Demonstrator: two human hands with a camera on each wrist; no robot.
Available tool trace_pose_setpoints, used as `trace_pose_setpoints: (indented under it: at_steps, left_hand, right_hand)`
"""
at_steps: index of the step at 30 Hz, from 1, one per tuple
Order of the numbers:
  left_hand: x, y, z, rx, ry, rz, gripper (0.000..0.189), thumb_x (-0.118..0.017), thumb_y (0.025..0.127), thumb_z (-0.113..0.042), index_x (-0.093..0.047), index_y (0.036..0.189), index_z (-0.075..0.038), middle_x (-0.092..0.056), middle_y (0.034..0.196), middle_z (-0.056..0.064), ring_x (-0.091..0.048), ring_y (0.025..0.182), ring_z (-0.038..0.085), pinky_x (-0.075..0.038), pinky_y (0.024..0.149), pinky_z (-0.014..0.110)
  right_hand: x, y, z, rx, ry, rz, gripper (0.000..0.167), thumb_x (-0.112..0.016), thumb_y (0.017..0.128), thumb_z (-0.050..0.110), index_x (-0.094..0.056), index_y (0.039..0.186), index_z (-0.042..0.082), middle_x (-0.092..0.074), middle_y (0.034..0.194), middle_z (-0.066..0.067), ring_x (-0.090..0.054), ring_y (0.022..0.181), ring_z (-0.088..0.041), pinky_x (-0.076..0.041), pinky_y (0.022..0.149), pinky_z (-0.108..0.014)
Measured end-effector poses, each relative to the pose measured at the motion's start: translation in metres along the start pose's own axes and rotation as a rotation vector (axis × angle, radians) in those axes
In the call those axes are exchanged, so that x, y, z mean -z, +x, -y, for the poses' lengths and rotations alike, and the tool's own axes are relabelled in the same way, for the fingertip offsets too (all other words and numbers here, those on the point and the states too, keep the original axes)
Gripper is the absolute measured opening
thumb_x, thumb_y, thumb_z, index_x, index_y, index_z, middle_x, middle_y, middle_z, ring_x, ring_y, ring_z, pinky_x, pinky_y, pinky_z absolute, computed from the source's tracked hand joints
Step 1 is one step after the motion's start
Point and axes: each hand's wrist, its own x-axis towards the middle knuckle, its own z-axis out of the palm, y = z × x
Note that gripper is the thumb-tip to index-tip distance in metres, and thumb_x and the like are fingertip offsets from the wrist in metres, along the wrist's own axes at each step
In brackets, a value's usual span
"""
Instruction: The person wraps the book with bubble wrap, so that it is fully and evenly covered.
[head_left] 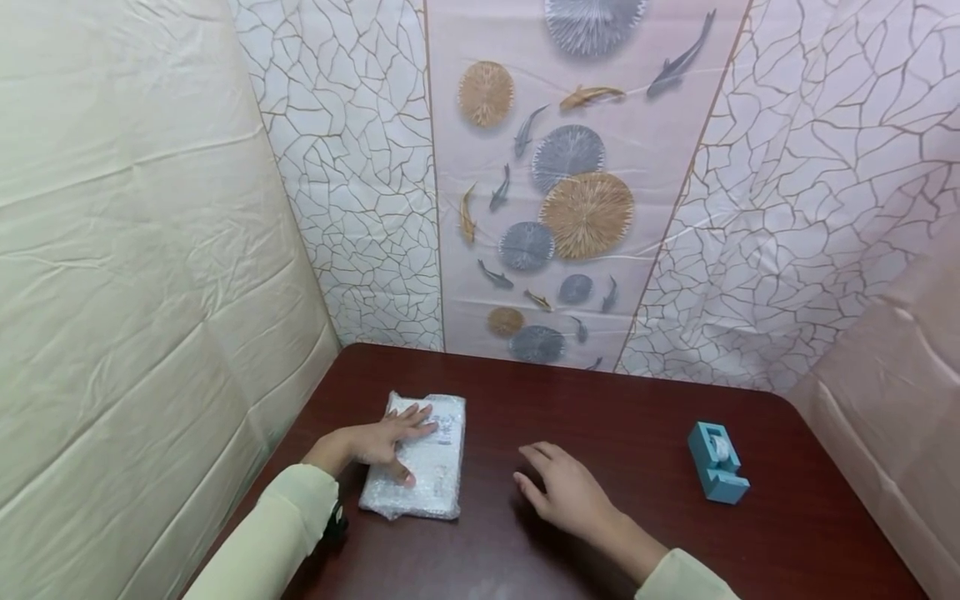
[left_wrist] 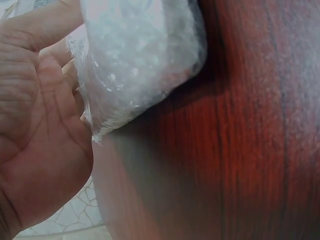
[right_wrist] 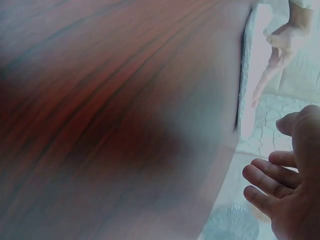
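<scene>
A flat rectangular package in bubble wrap [head_left: 431, 475] lies on the left part of the dark red table. Spread across its top is my left hand [head_left: 386, 442], fingers extended and thumb apart. In the left wrist view, the bubble-wrapped package [left_wrist: 140, 55] shows a rounded corner beside the palm of the left hand [left_wrist: 45, 125]. My right hand [head_left: 566, 492] hovers over the table to the right of the package, holding nothing. Its fingers are loosely bent in the right wrist view, where the right hand [right_wrist: 295, 185] appears apart from the package [right_wrist: 252, 75].
A blue tape dispenser [head_left: 716, 462] with a roll of clear tape stands on the table's right side. The wooden table [head_left: 525, 550] has rounded far corners. Patterned cloth [head_left: 525, 292] hangs behind it, and pale fabric walls [head_left: 150, 292] close in both sides.
</scene>
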Motion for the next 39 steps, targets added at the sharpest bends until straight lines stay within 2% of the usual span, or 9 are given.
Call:
trace_pose_setpoints:
  at_steps: [4, 16, 28, 33, 39]
  left_hand:
    - [0.001, -0.001, 0.000, 0.004, 0.002, -0.006, 0.114, -0.093, 0.087, -0.043, -0.029, 0.176, -0.012, 0.000, 0.188, 0.014, 0.008, 0.173, 0.045, 0.004, 0.136, 0.072]
    - [0.000, -0.002, 0.001, -0.001, -0.002, -0.022, 0.113, -0.093, 0.087, -0.041, -0.030, 0.175, -0.011, -0.001, 0.188, 0.014, 0.006, 0.173, 0.045, 0.003, 0.136, 0.072]
    - [-0.002, -0.003, 0.002, 0.002, -0.027, -0.032, 0.113, -0.094, 0.086, -0.040, -0.030, 0.175, -0.011, -0.001, 0.188, 0.014, 0.007, 0.173, 0.046, 0.004, 0.136, 0.073]
    - [-0.003, -0.003, 0.003, 0.014, -0.038, -0.030, 0.114, -0.094, 0.086, -0.040, -0.029, 0.175, -0.013, 0.000, 0.188, 0.013, 0.008, 0.173, 0.045, 0.005, 0.135, 0.073]
    - [-0.002, -0.003, 0.003, 0.014, -0.042, -0.032, 0.113, -0.094, 0.087, -0.040, -0.029, 0.176, -0.013, 0.001, 0.188, 0.012, 0.009, 0.173, 0.045, 0.006, 0.135, 0.074]
  right_hand:
    - [0.008, -0.008, -0.009, -0.031, -0.017, -0.042, 0.038, -0.083, 0.099, 0.026, -0.078, 0.130, 0.004, -0.079, 0.122, -0.011, -0.077, 0.114, -0.030, -0.065, 0.095, -0.049]
    - [0.035, -0.030, -0.039, -0.099, -0.062, -0.099, 0.031, -0.087, 0.097, 0.024, -0.080, 0.121, 0.006, -0.079, 0.113, -0.010, -0.079, 0.103, -0.028, -0.066, 0.085, -0.048]
    - [0.055, -0.050, -0.063, -0.173, -0.100, -0.157, 0.025, -0.086, 0.096, 0.022, -0.081, 0.114, 0.006, -0.074, 0.106, -0.007, -0.073, 0.097, -0.026, -0.063, 0.077, -0.047]
    - [0.065, -0.055, -0.072, -0.217, -0.116, -0.165, 0.026, -0.086, 0.096, 0.023, -0.081, 0.113, 0.003, -0.072, 0.103, -0.009, -0.069, 0.091, -0.026, -0.060, 0.072, -0.045]
    - [0.077, -0.064, -0.083, -0.291, -0.120, -0.143, 0.029, -0.085, 0.098, 0.023, -0.080, 0.113, -0.001, -0.071, 0.103, -0.012, -0.067, 0.089, -0.030, -0.060, 0.072, -0.049]
